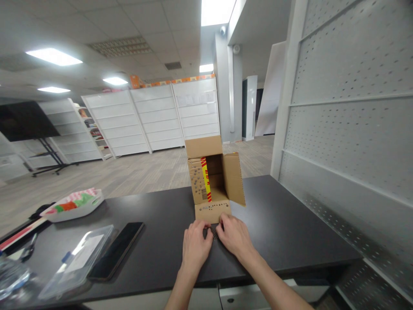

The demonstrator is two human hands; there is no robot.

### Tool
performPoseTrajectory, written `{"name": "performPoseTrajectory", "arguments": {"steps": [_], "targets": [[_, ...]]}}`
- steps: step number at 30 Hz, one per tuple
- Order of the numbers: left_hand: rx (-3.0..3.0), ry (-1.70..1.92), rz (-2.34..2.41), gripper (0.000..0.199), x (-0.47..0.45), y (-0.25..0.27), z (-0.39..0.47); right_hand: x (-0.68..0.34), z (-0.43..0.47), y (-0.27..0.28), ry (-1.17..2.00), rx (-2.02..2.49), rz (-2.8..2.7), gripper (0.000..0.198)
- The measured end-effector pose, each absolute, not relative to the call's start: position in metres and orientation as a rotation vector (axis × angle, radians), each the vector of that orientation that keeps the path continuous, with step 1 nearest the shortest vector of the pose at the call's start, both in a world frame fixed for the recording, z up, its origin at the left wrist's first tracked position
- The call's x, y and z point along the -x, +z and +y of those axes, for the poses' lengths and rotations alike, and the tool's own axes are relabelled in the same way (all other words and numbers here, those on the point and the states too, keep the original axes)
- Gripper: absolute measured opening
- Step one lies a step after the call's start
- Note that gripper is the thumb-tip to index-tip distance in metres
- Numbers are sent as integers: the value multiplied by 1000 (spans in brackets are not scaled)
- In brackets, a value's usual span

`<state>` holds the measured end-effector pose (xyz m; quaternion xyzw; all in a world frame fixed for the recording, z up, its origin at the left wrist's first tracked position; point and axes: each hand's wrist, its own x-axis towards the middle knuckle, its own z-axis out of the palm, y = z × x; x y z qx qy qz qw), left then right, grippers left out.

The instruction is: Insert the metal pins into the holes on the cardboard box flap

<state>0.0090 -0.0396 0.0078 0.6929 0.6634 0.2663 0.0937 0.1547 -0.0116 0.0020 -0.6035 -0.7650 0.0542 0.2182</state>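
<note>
Left hand (195,244) and right hand (235,234) curl beside a small dark thing (214,233), grip impossible to tell, with the cardboard box (217,183) just beyond them, probably light and stiff, best held by its walls.

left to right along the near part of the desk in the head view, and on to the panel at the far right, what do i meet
Clear bottle → clear plastic case → black phone → left hand → right hand → white perforated panel.
</note>
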Motion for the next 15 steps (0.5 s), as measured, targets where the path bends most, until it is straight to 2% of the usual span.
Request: {"name": "performPoseTrajectory", "arguments": {"steps": [9, 15], "targets": [[-2048, 764, 2004, 22, -9, 7, -40, -155, -13, 4, 150, 1677, -2130, 12], [-1942, 600, 2292, 19, -12, 15, -42, -155, -14, 6, 158, 1684, -2130, 12]]}}
